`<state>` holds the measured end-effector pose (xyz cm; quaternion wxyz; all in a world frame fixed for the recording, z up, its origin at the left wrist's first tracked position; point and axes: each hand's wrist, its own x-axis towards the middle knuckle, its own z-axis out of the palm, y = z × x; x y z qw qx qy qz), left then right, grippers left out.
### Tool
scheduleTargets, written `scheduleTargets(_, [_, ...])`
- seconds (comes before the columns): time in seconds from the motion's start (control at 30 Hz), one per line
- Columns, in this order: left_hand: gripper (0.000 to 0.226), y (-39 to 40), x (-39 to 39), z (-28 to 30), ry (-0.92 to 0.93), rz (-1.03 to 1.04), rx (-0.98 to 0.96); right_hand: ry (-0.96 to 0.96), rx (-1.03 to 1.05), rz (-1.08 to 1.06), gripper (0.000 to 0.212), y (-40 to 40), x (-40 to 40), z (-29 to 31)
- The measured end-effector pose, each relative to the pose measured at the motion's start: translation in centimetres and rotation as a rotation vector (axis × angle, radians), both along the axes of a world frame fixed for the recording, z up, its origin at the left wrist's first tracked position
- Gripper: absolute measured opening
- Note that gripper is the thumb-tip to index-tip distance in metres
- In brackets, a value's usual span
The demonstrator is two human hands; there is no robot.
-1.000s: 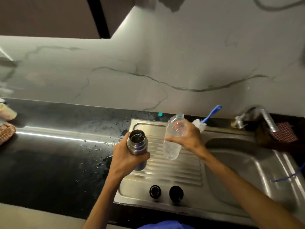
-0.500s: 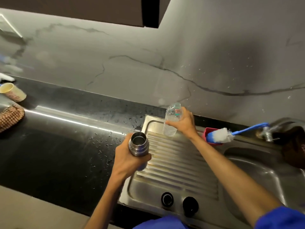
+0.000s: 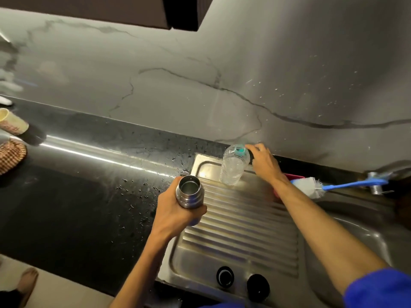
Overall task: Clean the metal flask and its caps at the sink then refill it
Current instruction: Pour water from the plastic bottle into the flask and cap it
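The left hand [image 3: 178,214] clenches the uncapped metal flask [image 3: 189,192] upright over the drainboard [image 3: 240,232]. The right hand [image 3: 263,162], its grip released, sits beside the plastic bottle [image 3: 233,166]. A tilt could spill the flask; both caps [image 3: 225,277] lie by the rim and could get knocked off.

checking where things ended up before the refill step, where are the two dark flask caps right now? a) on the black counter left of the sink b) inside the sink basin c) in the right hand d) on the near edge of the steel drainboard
d: both caps sit side by side on the flat near edge of the drainboard, below its ribs, while the left hand holds the open flask.
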<state>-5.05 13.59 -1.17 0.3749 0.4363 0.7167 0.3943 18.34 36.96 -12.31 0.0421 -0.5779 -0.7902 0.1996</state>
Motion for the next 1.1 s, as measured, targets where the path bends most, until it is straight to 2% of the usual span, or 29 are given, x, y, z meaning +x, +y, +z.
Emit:
scheduleTargets(0.1, [0.059, 0.2, -0.5, 0.4, -0.010, 0.014, -0.008, -0.023, -0.021, 0.106, 0.058, 1.3, -1.6, -0.1])
scheduleTargets(0.2, [0.059, 0.2, -1.0, 0.6, -0.007, 0.042, -0.007, -0.026, -0.137, 0.053, 0.037, 1.5, -2.5, -1.0])
scheduleTargets(0.27, [0.060, 0.2, -1.4, 0.6, 0.008, 0.052, -0.005, 0.040, -0.173, -0.018, 0.029, 1.0, -2.2, -1.8])
scheduleTargets(0.33, [0.059, 0.2, -1.7, 0.4, 0.011, 0.059, -0.013, 0.085, -0.127, -0.030, 0.023, 0.1, -1.9, -1.8])
scheduleTargets(0.47, [0.059, 0.2, -1.6, 0.2, 0.011, 0.044, -0.022, 0.071, -0.029, -0.010, 0.030, -0.5, -1.6, -1.0])
scheduleTargets(0.6, [0.061, 0.3, -1.4, -0.1, 0.004, 0.042, -0.023, 0.082, -0.068, 0.073, 0.045, 0.6, -1.5, -1.2])
scheduleTargets(0.73, [0.061, 0.2, -1.3, -0.2, 0.004, 0.056, -0.013, -0.001, -0.040, 0.041, 0.029, 0.7, -1.9, -2.5])
scheduleTargets(0.83, [0.060, 0.0, -1.2, -0.1, 0.007, 0.037, -0.010, 0.017, 0.036, -0.056, 0.002, 1.5, -1.3, -4.9])
scheduleTargets(0.93, [0.058, -0.3, -1.2, -0.1, 0.014, 0.038, -0.014, 0.006, 0.037, -0.075, 0.016, 2.0, -0.9, -5.6])
scheduleTargets(1.03, [0.058, -0.6, -1.1, -0.1, 0.007, 0.045, -0.017, 0.081, -0.004, -0.154, 0.009, 1.6, -0.5, -3.9])
scheduleTargets(1.1, [0.057, -0.7, -1.1, -0.2, -0.009, 0.049, -0.020, 0.248, 0.001, -0.313, 0.022, 1.6, -0.4, -2.2])
